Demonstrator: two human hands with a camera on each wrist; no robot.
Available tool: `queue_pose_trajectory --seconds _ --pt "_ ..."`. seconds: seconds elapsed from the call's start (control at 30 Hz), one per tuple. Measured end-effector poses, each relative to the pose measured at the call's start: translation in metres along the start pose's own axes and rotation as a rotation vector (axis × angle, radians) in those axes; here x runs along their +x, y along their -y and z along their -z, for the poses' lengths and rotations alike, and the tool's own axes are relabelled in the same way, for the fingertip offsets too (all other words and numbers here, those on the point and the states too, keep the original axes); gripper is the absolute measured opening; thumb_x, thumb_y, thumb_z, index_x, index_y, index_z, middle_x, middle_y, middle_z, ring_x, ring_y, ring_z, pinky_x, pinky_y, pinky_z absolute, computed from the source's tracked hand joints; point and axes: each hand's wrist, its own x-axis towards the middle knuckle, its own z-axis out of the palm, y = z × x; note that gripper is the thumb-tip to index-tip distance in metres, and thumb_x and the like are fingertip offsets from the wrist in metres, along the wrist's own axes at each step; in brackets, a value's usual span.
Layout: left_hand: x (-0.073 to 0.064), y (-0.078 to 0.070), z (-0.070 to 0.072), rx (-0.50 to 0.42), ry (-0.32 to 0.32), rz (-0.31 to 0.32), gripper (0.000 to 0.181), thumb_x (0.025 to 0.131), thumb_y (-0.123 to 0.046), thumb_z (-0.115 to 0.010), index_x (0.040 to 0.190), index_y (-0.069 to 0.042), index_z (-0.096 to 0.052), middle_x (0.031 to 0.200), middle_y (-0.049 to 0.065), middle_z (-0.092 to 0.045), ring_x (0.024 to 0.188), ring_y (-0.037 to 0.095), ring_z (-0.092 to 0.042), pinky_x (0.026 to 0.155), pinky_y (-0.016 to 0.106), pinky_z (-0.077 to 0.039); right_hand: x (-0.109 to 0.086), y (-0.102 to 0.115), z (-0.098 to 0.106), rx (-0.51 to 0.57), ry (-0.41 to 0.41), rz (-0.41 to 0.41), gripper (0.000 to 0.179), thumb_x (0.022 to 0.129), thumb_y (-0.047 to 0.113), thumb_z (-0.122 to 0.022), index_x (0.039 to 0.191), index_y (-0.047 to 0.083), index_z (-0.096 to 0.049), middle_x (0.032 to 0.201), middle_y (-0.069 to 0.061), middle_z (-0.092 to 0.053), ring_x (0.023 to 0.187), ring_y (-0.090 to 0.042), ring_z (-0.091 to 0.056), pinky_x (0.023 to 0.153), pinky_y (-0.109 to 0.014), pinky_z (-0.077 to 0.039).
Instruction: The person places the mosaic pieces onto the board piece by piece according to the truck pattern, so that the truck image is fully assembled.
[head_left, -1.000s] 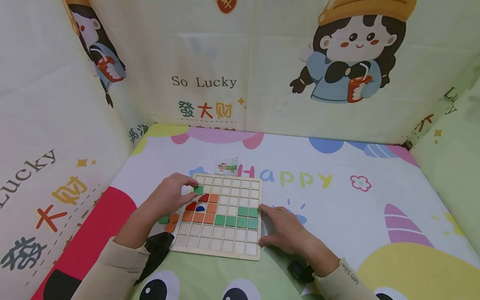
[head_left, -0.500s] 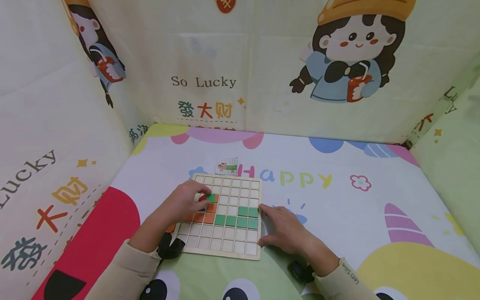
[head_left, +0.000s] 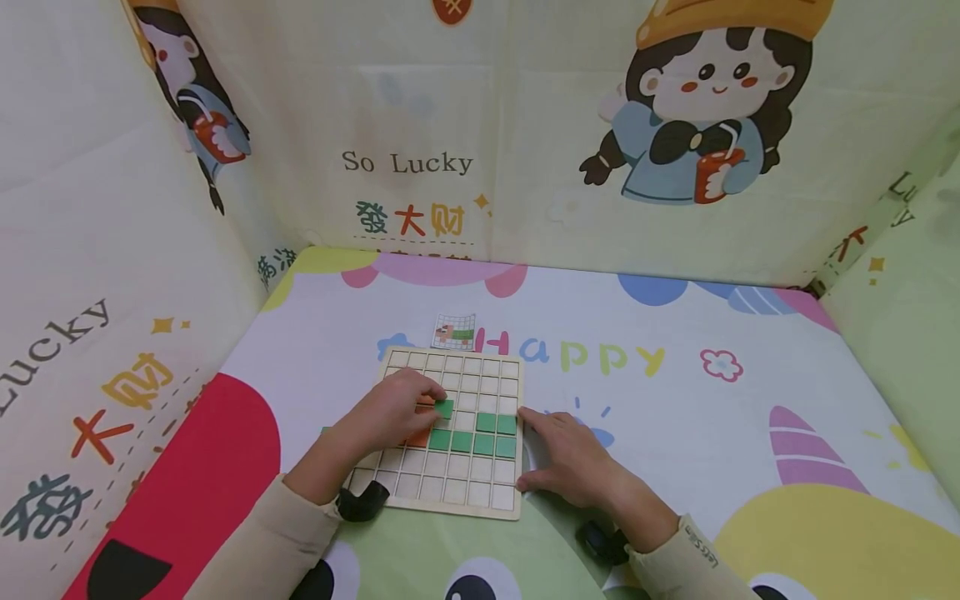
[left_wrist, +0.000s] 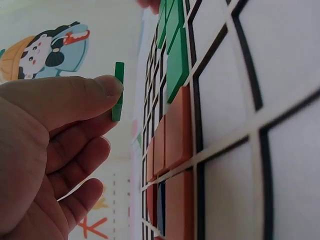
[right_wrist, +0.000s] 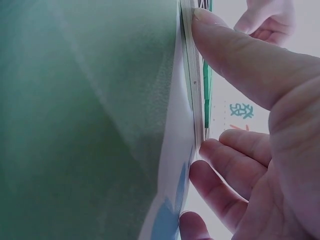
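My left hand [head_left: 392, 410] pinches a green square tile [head_left: 445, 408] between thumb and fingertips, over the left-middle of a wooden grid board [head_left: 431, 505]. In the left wrist view a gap shows between this tile [left_wrist: 119, 95] and the board. Several green tiles [head_left: 462, 442] fill squares at the middle and right. Orange tiles [left_wrist: 178, 130] lie left of them, largely hidden by the left hand in the head view; a red and a blue piece show beyond. My right hand [head_left: 572, 462] rests thumb and fingertips against the board's right edge.
A small card [head_left: 453, 332] with a coloured grid picture lies just behind the board. A corner of a green piece [head_left: 326, 431] shows left of the left wrist. A printed cloth [head_left: 637, 400] covers the table, and fabric walls [head_left: 525, 167] stand around it.
My left hand has carried the green tile rightward and nearer me, from the board's upper left corner to beside the row of green tiles. The right hand has stayed at the board's edge.
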Motion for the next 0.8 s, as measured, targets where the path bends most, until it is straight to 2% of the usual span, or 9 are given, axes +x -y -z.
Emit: queue_pose_trajectory --seconds 0.07,0.23,0.33,0.8 --pt "0.002 -0.001 -0.003 0.014 0.005 -0.02 0.019 0.088 -0.016 -0.078 0.105 -0.008 -0.074 0.106 0.002 -0.067 0.109 0.025 -0.056 0.095 0.041 -0.048 0.0 0.0 0.0 0.0 -0.001 0.001 0.091 0.075 0.037 -0.088 0.148 0.004 -0.045 0.14 -0.013 -0.056 0.123 -0.033 -0.049 0.1 -0.056 -0.04" --pt "0.006 -0.003 -0.008 0.036 0.009 -0.072 0.019 0.088 -0.017 -0.078 0.104 -0.008 -0.074 0.1 0.0 -0.067 0.098 0.022 -0.056 0.089 0.04 -0.049 0.0 0.0 0.001 -0.001 0.0 0.0 0.091 0.075 0.037 -0.088 0.148 0.004 -0.045 0.14 -0.013 -0.056 0.123 -0.033 -0.049 0.1 -0.055 -0.04" --pt "0.008 -0.005 -0.011 0.044 0.012 -0.082 0.019 0.087 -0.018 -0.078 0.103 -0.008 -0.074 0.097 -0.002 -0.067 0.093 0.02 -0.054 0.086 0.038 -0.048 0.0 0.0 0.001 -0.001 0.002 -0.005 0.091 0.075 0.037 -0.088 0.148 0.004 -0.045 0.139 -0.013 -0.056 0.123 -0.033 -0.049 0.1 -0.055 -0.04" --pt "0.016 -0.01 -0.017 0.036 0.04 -0.019 0.019 0.088 -0.017 -0.078 0.105 -0.009 -0.075 0.102 -0.002 -0.07 0.102 0.021 -0.059 0.092 0.039 -0.049 0.0 0.002 0.001 0.005 0.003 -0.02 0.092 0.074 0.037 -0.088 0.148 0.005 -0.045 0.139 -0.012 -0.056 0.123 -0.033 -0.049 0.101 -0.055 -0.039"
